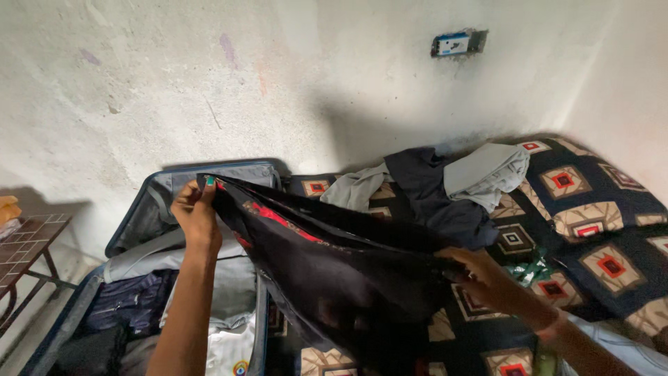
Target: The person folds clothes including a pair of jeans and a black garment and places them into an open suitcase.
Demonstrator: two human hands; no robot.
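The black garment with red trim hangs stretched between both grips, its long axis running from the left hand, pinched on its upper corner above the open suitcase, down to the right hand, closed on its far edge over the bed.

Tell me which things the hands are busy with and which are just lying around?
Busy with: black garment, held by left hand and right hand; open suitcase with folded clothes.

Lying around: clothes pile, patterned bedspread, small table, wall socket.
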